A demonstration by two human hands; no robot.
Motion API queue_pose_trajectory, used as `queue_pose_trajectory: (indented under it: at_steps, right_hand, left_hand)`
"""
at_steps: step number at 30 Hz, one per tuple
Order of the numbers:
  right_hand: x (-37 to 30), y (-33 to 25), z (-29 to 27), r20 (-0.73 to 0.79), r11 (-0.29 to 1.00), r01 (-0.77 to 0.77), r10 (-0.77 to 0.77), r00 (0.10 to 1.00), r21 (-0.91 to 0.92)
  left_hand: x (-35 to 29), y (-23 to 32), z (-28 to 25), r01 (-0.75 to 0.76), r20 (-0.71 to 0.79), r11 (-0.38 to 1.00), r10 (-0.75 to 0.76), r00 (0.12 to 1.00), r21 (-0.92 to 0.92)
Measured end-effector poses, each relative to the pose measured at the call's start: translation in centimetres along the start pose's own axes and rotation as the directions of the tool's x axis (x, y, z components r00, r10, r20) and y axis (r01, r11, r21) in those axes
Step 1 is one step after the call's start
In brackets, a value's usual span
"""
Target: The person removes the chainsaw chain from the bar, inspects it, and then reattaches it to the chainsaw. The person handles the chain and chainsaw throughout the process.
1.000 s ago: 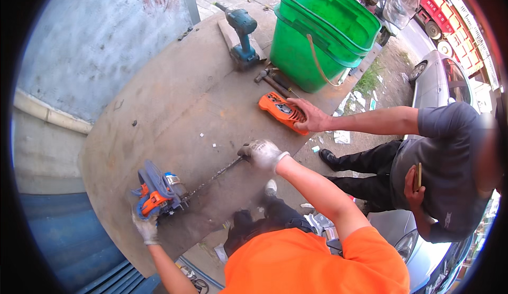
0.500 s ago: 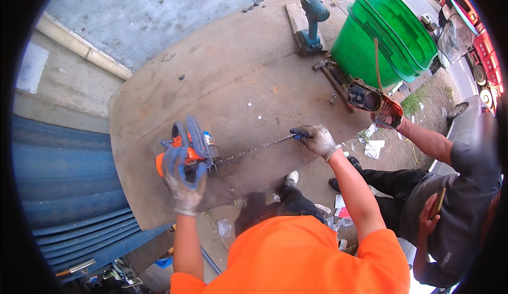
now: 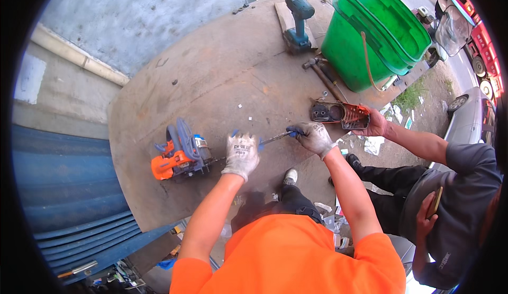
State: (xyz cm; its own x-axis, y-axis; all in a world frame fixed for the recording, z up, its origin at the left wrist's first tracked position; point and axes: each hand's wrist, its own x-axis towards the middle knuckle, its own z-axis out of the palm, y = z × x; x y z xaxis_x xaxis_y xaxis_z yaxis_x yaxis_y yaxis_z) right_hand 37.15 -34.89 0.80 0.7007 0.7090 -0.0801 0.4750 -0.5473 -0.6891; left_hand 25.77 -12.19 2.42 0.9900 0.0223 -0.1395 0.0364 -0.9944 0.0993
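Pinching end of chain bar (image 3: 275,137), my right hand (image 3: 313,138) closed; left hand (image 3: 242,155) over it, grip unclear. Bar still on saw (image 3: 177,159); orange cover (image 3: 355,116) seemingly off, in co-worker's hand (image 3: 375,123).

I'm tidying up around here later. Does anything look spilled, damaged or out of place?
Yes: white paper-like scraps litter the ground beside the worktable, looking like discarded rubbish. Also, the orange casing in the co-worker's hand is open, its dark, grimy-looking inside showing. I cannot tell whether it is damaged.
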Motion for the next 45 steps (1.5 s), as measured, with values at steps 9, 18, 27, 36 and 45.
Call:
queue_pose_trajectory:
  at_steps: [9, 18, 27, 36, 45]
  right_hand:
    - [-1.2, 0.8, 0.0, 0.137, 0.988, 0.041, -0.021, 0.990, -0.147]
    - [-2.3, -8.4, -1.0, -0.071, 0.955, 0.128, -0.113, 0.991, 0.268]
    - [-3.4, -18.1, 3.2, -0.083, 0.799, 0.488, -0.493, 0.866, 0.351]
    - [-1.3, -29.2, 8.3, -0.211, 0.630, 0.698, -0.672, 0.710, 0.341]
    - [-2.1, -25.6, 5.4, -0.142, 0.688, 0.660, -0.652, 0.745, 0.304]
  left_hand:
    - [-1.3, 0.6, 1.3, -0.032, -0.032, 0.999, 0.032, 0.999, -0.016]
    - [-4.6, -0.9, 0.1, -0.055, -0.296, 0.994, 0.026, 0.955, -0.092]
    - [-17.1, -7.0, -6.9, 0.078, -0.674, 0.979, -0.187, 0.715, -0.189]
    - [-24.3, -13.5, -9.8, 0.220, -0.866, 0.896, -0.434, 0.250, -0.385]
    - [-24.6, -13.2, -5.8, 0.223, -0.680, 0.841, -0.532, 0.505, -0.493]
